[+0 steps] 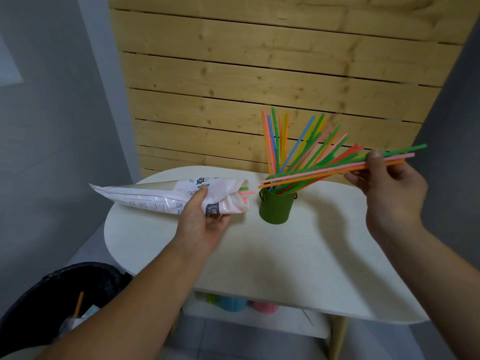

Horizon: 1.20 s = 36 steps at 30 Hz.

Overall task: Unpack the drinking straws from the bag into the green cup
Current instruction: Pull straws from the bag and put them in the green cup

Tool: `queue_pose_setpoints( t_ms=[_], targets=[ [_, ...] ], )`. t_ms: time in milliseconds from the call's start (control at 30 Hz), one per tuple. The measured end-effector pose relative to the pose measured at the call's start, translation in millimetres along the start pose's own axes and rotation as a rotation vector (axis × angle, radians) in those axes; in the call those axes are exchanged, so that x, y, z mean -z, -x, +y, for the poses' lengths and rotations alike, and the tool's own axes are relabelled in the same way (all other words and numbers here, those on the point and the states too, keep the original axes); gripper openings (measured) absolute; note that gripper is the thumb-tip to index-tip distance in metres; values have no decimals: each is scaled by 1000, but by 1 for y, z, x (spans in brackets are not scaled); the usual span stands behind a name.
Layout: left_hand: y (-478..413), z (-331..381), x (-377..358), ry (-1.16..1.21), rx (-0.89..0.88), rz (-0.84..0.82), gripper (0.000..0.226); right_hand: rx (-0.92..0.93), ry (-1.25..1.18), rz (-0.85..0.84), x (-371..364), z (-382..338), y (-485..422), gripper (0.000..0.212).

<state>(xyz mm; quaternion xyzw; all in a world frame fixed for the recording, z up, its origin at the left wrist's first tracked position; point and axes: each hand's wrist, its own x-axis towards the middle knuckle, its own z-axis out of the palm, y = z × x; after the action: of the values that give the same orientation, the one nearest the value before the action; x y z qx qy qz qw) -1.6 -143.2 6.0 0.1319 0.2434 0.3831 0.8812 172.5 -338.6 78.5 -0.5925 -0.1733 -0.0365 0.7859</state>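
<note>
A green cup (275, 209) stands upright on the white table (285, 255), with several coloured straws (298, 149) fanned out of it. My right hand (389, 183) pinches three straws (324, 171), green, pink and orange, lying almost level with their free ends just above the cup's rim. My left hand (205, 219) grips the white printed plastic bag (161, 197) near its open mouth. The bag lies on its side to the left of the cup. A green and a pink straw end (245, 190) stick out of its mouth.
A wooden slat wall (259, 74) rises right behind the table. A black bin (65, 302) with rubbish and an orange straw sits on the floor at lower left. Coloured cups (233, 304) stand on a shelf under the tabletop.
</note>
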Motion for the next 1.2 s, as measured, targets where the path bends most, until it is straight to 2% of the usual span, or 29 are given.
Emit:
queue_pose_setpoints(
  t_ms=[167, 400, 533, 700, 900, 1067, 1200],
  targets=[
    [4, -3, -3, -29, -7, 11, 38, 113, 106, 1, 4, -3, -4, 18],
    [6, -3, -3, -22, 4, 5, 36, 186, 209, -117, -3, 0, 1, 11],
    [7, -4, -4, -15, 21, 6, 26, 146, 282, -217, -10, 7, 2, 12],
    [9, -7, -4, -48, 33, -14, 14, 77, 375, -202, -21, 21, -5, 13],
    [8, -7, -4, -54, 29, -16, 16, -22, 317, -165, -31, 36, -16, 17],
    [8, -7, -4, -61, 26, -29, 17, -91, 249, -177, -28, 42, -18, 12],
    [7, -7, -5, -56, 21, -44, 18, -167, 276, -182, -22, 43, -8, 37]
  ],
)
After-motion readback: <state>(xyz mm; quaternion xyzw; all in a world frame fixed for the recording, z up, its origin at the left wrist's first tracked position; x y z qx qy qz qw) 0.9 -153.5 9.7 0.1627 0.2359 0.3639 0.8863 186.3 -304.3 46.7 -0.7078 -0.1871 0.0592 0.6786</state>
